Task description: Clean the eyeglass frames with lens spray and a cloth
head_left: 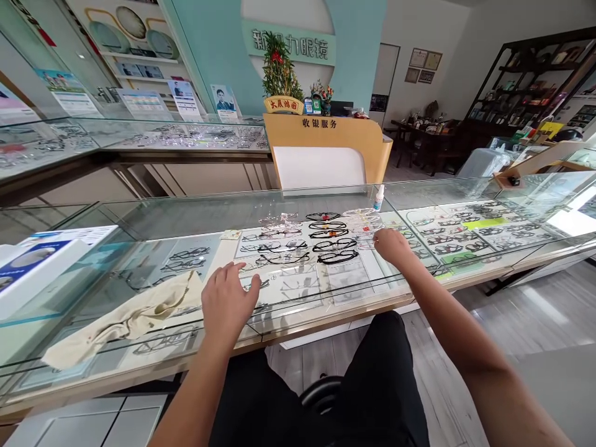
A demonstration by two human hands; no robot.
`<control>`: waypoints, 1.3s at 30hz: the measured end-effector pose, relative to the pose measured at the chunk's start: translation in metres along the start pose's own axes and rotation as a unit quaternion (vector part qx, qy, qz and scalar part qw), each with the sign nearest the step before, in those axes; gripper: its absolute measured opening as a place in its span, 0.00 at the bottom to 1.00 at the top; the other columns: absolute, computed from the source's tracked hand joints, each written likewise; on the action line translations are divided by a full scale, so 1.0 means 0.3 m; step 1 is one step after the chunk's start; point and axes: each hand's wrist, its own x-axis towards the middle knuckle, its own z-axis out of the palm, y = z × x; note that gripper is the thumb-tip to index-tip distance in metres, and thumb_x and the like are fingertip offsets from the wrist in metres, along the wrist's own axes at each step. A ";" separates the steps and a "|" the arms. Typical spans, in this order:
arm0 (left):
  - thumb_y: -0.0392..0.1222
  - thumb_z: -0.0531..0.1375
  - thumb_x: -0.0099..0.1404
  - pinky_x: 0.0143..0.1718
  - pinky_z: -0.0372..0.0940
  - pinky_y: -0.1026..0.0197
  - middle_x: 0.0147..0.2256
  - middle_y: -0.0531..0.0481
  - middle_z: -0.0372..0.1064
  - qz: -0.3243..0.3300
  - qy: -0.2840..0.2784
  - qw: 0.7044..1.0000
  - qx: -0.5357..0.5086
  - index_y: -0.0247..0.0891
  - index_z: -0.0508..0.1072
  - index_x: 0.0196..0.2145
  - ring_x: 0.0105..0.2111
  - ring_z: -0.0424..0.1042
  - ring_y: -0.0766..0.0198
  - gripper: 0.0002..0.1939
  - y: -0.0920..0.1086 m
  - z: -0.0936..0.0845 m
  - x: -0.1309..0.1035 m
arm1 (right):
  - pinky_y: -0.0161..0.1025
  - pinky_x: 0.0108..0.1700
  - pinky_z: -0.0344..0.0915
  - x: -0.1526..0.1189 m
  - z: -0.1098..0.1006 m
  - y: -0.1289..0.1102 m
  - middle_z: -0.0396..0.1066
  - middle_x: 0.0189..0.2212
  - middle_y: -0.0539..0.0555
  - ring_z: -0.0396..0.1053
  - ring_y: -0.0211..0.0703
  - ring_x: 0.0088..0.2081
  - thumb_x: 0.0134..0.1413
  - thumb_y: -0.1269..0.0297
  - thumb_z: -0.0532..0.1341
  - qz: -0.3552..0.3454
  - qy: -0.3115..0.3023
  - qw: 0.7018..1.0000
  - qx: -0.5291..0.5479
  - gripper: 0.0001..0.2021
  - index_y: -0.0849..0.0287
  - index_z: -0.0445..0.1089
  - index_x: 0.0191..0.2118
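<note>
My left hand (230,298) hovers over the glass counter (298,298), fingers and thumb apart, with nothing in it. Farther right, my right hand (392,246) is closed at the right side of a column of clear-framed glasses (365,228); its fingertips meet near a clear frame, but what they hold is too small to make out. Between the hands, folded glasses lie in rows on the glass, among them black-framed glasses (338,256) and thin dark-framed glasses (282,258). Left of my left hand lies a crumpled cream cloth (135,316).
A small white spray bottle (379,198) stands behind the glasses. White boxes (41,267) are at the counter's left end. More glasses (447,239) show inside the case at right. A wooden cashier desk (326,133) is beyond.
</note>
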 end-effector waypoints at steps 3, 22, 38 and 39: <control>0.55 0.50 0.78 0.73 0.59 0.34 0.67 0.29 0.71 0.011 0.039 0.999 -0.021 0.33 0.77 0.61 0.72 0.64 0.35 0.29 0.032 -0.025 -0.013 | 0.46 0.53 0.72 -0.006 0.014 0.001 0.84 0.56 0.68 0.82 0.60 0.56 0.74 0.71 0.55 0.001 0.009 1.000 -0.002 0.20 0.61 0.83 0.59; 0.36 0.63 0.76 0.64 0.65 0.35 0.59 0.41 0.82 0.342 -0.043 0.938 -0.033 0.40 0.88 0.41 0.64 0.69 0.38 0.12 0.565 0.118 0.154 | 0.45 0.52 0.71 0.001 0.063 -0.001 0.85 0.54 0.67 0.82 0.57 0.53 0.78 0.70 0.51 0.001 0.044 0.999 -0.001 0.23 0.60 0.81 0.62; 0.48 0.56 0.82 0.55 0.66 0.41 0.49 0.42 0.83 0.376 0.097 0.909 -0.155 0.43 0.80 0.45 0.53 0.75 0.45 0.14 0.448 -0.060 0.409 | 0.44 0.43 0.71 -0.057 -0.117 -0.059 0.87 0.46 0.57 0.83 0.54 0.42 0.74 0.66 0.58 -0.120 0.241 0.947 0.177 0.16 0.53 0.81 0.57; 0.49 0.55 0.82 0.55 0.66 0.41 0.47 0.42 0.83 0.368 0.113 0.905 -0.179 0.44 0.79 0.44 0.52 0.75 0.46 0.14 0.429 -0.069 0.440 | 0.43 0.44 0.72 -0.035 -0.129 -0.096 0.87 0.45 0.56 0.83 0.52 0.41 0.73 0.67 0.59 -0.159 0.258 0.926 0.225 0.15 0.52 0.81 0.56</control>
